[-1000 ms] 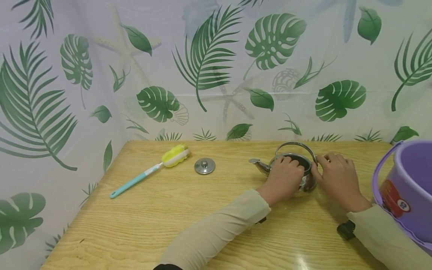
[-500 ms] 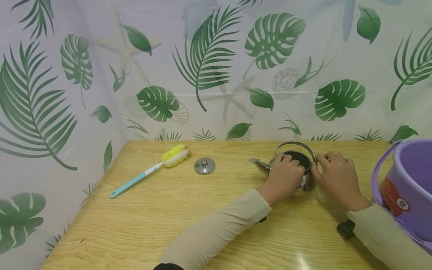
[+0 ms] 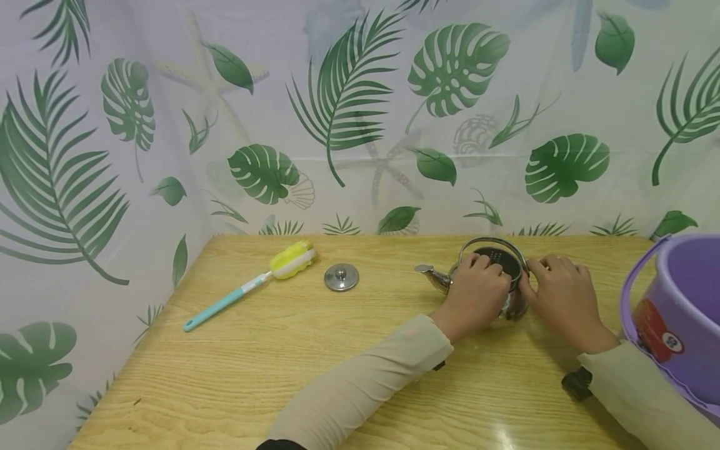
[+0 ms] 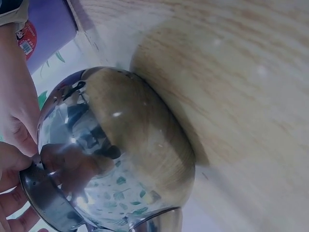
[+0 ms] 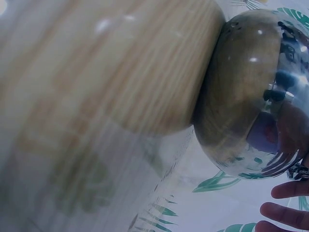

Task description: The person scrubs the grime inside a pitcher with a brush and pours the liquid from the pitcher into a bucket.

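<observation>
A shiny steel teapot [image 3: 514, 307] stands upright on the wooden table, its lid off and its arched handle [image 3: 492, 239] raised. Over the near rim, my left hand [image 3: 478, 290] has its fingers in the mouth and pinches the edge of a perforated metal strainer [image 3: 496, 255], whose holes show inside. The left wrist view shows the thumb [image 4: 14, 162] against a dark metal rim. My right hand [image 3: 565, 300] holds the pot at the right-hand base of the handle, with thumb and forefinger there. Its other fingers [image 5: 285, 215] are stretched out. The strainer's lower part is hidden.
The teapot lid [image 3: 341, 277] lies left of the spout [image 3: 434, 277]. Farther left is a bottle brush [image 3: 247, 287] with a yellow sponge head and blue handle. A purple bucket [image 3: 697, 325] stands at the right edge. A leaf-patterned sheet [image 3: 360, 125] hangs behind the table.
The strainer has turned or tilted slightly in the teapot's mouth, so its holes now show. My left hand has shifted very slightly right; the right hand and the pot stay put.
</observation>
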The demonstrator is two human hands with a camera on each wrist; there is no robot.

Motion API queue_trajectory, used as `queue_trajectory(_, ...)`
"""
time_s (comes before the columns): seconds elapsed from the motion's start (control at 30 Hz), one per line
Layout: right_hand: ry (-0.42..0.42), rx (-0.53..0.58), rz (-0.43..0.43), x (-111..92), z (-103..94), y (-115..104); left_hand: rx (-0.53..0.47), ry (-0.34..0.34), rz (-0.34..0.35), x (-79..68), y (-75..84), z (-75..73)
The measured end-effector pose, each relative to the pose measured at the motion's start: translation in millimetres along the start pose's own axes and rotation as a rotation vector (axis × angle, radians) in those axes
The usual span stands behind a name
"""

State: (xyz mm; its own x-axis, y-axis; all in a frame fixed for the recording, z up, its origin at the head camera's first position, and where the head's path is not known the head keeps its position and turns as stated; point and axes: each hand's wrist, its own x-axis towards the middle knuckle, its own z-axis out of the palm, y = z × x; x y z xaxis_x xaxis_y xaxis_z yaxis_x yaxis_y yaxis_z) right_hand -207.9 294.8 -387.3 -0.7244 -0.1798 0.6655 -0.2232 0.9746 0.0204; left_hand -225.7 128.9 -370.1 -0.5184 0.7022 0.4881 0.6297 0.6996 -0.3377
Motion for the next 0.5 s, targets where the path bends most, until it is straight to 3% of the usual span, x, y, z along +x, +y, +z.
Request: queue_trajectory(0.5,0.004,0.007,0.003,-0.6,2.3,1.1,0.028,0.043,-0.003,3.4,-4.5,-9.1)
